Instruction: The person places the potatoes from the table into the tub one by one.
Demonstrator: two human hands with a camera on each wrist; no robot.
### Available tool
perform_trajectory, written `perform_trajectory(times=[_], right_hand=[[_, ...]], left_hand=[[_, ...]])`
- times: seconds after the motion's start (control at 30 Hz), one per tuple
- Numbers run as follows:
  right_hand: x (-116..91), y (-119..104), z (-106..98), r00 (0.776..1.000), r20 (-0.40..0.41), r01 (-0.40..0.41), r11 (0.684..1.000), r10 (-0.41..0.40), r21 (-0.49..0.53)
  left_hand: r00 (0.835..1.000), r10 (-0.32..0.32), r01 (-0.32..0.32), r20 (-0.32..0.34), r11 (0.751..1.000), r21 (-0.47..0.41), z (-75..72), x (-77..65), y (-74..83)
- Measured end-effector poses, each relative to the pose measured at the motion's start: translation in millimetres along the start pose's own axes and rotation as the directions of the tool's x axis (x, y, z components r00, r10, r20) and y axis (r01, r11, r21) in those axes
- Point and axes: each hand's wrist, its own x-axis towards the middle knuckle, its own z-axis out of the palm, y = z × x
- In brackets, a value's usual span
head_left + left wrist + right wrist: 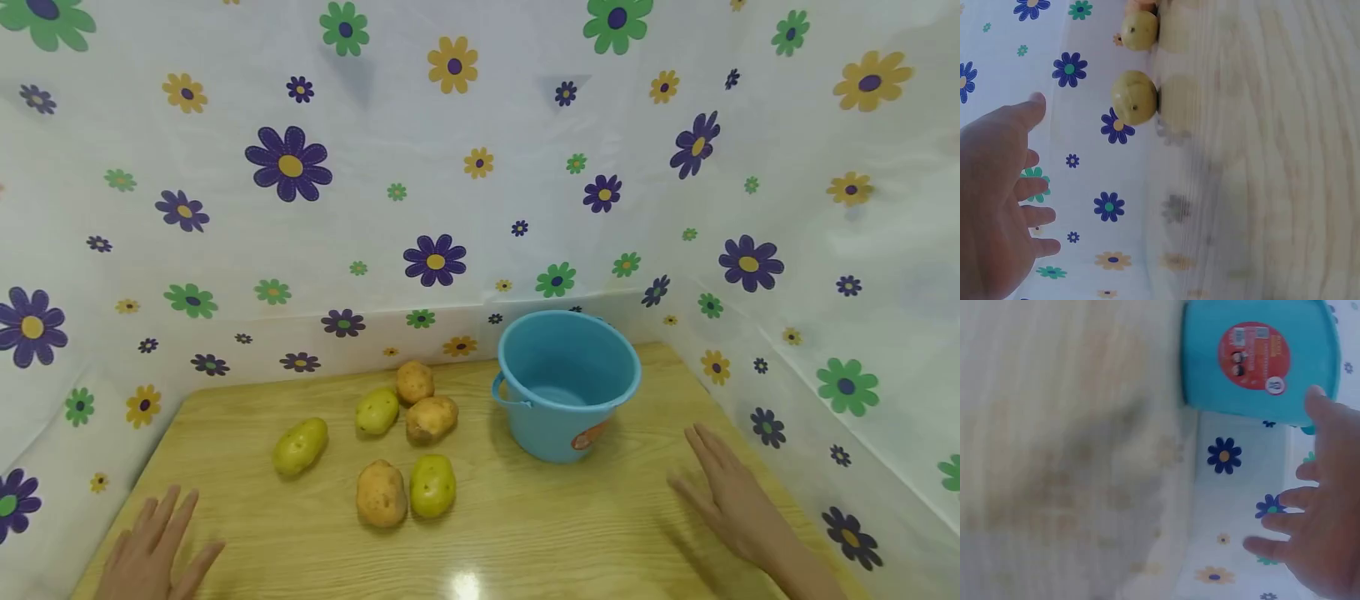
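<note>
My left hand point(148, 550) hovers over the table's near left corner, fingers spread, holding nothing. The nearest thing to it is a greenish potato point(300, 447); two more greenish potatoes point(377, 412) lie farther right. Among them are three brown potatoes point(381, 494), one beside a greenish one at the front and two touching at the back. A light-blue bucket point(553, 437) stands upright at the back right, its handle point(510, 398) folded down at the rim. To the right of the bucket, my right hand point(731, 500) is held with straight fingers and thumb apart, touching nothing.
The pale wooden table point(540, 550) is bordered at the back and sides by white sheeting point(525, 133) printed with flowers. The bucket carries a round red sticker point(1254, 357) on its front. A glare spot shows at the table's near edge.
</note>
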Motion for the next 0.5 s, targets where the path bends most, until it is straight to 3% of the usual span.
perform_trajectory(times=[0.17, 0.3, 0.5], right_hand=[[16, -11, -10, 1.000, -0.011, -0.023, 0.975, 0.026, 0.222], [28, -16, -17, 0.998, -0.067, 0.033, 0.963, -0.016, 0.267], [48, -24, -28, 0.990, -0.116, 0.108, 0.951, -0.077, 0.290]], left_hand=[[0.989, 0.018, -0.043, -0.147, 0.985, -0.167, -4.4, 3.2, 20.7], [0.992, -0.036, 0.008, -0.119, 0.974, -0.226, -10.8, 9.4, 44.0], [0.993, -0.016, -0.016, -0.116, 0.964, -0.265, -9.9, 20.5, 77.9]])
